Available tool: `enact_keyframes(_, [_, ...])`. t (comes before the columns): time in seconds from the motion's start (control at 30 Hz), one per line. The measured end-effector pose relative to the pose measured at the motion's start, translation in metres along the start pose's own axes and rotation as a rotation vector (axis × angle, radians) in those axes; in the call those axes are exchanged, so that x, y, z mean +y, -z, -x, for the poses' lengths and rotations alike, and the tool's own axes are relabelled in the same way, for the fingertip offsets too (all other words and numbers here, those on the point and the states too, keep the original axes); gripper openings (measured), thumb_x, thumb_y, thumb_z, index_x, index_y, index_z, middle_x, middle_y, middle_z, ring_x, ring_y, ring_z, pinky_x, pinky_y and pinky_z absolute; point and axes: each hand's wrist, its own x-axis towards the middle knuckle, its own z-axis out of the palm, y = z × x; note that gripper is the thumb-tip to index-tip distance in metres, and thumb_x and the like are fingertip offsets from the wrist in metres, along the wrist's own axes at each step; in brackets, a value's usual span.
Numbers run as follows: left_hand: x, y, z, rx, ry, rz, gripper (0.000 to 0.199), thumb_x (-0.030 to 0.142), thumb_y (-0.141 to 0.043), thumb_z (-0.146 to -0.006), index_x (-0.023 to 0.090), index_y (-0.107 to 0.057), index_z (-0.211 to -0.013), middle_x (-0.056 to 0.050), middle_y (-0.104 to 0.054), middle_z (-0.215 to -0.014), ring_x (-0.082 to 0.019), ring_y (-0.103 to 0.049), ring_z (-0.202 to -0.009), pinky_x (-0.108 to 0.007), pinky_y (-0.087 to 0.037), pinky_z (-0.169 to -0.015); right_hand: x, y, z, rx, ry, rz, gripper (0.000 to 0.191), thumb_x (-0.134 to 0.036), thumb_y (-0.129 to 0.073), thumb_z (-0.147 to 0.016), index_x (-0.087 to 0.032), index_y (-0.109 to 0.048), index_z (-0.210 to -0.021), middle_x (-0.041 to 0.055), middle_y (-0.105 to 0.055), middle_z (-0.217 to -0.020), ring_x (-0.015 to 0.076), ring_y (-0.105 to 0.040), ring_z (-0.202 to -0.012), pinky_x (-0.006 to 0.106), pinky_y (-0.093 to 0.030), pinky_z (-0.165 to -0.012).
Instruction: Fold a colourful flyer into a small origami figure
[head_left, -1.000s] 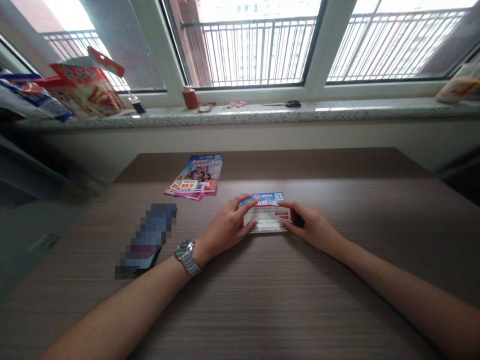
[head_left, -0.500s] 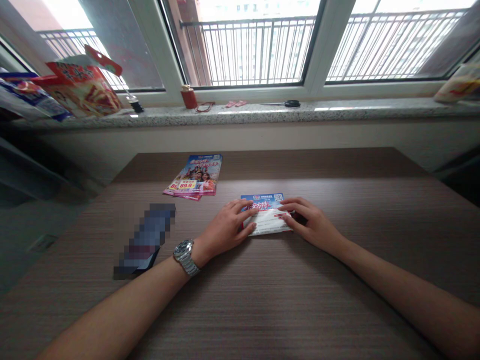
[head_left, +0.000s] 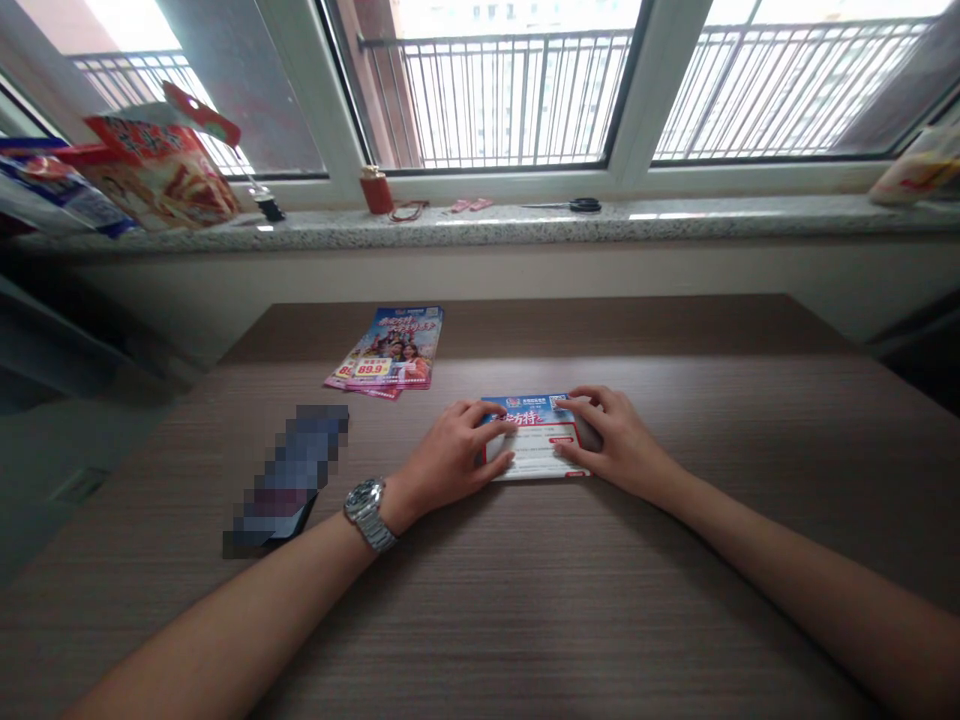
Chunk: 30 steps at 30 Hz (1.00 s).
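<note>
A folded flyer (head_left: 531, 458) lies on the table in front of me, a blue strip with pink lettering at its top and a white, red-edged panel below. My left hand (head_left: 466, 445) rests on its left side, thumb and fingers apart, fingertips touching the paper. On the right side, my right hand (head_left: 611, 440) has curved, parted fingers over the paper, with the thumb on the white panel. Neither hand is closed round the flyer. The fingers partly cover its left and right edges. A metal watch (head_left: 369, 514) is on my left wrist.
A stack of similar flyers (head_left: 397, 350) lies at the back left of the table (head_left: 480, 600). A blurred-out phone-like object (head_left: 289, 480) is beside my left forearm. The windowsill (head_left: 495, 228) holds scissors (head_left: 581, 205), a red container (head_left: 376, 190) and food packages (head_left: 165, 175).
The flyer's white panel now lies flatter and reaches slightly closer to me, showing its red border. My right fingers have shifted and spread a little; my left hand has barely moved.
</note>
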Motion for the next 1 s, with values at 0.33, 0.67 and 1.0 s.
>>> enact_keyframes(0.33, [-0.003, -0.0002, -0.0009, 0.035, 0.047, 0.007, 0.027, 0.036, -0.061, -0.098, 0.024, -0.067, -0.121, -0.008, -0.064, -0.122, -0.025, -0.059, -0.107, -0.043, -0.049, -0.097, 0.0001, 0.0011, 0.0002, -0.033, 0.017, 0.029, 0.054, -0.049, -0.07, -0.087, -0.024, -0.062, -0.134, 0.0155, -0.056, -0.136, 0.0351, -0.054, -0.113, 0.057, -0.049, -0.1])
enact_keyframes(0.67, [-0.0043, -0.0014, -0.0007, 0.09, 0.193, -0.076, 0.05, 0.041, -0.073, -0.087, 0.022, -0.059, -0.132, -0.011, -0.059, -0.121, -0.029, -0.055, -0.111, -0.047, -0.047, -0.099, -0.0026, 0.0036, -0.001, -0.019, 0.012, -0.008, 0.044, -0.045, -0.073, -0.085, -0.028, -0.066, -0.125, 0.0126, -0.061, -0.13, 0.0351, -0.054, -0.118, 0.058, -0.048, -0.101])
enact_keyframes(1.0, [-0.0067, -0.0027, -0.0037, 0.093, 0.217, -0.096, 0.044, 0.042, -0.073, -0.088, 0.023, -0.062, -0.126, -0.009, -0.061, -0.116, -0.028, -0.056, -0.106, -0.044, -0.048, -0.095, 0.0002, 0.0002, -0.0044, -0.027, -0.021, -0.009, 0.046, -0.045, -0.074, -0.084, -0.028, -0.063, -0.125, 0.0133, -0.057, -0.13, 0.0357, -0.053, -0.12, 0.058, -0.047, -0.102])
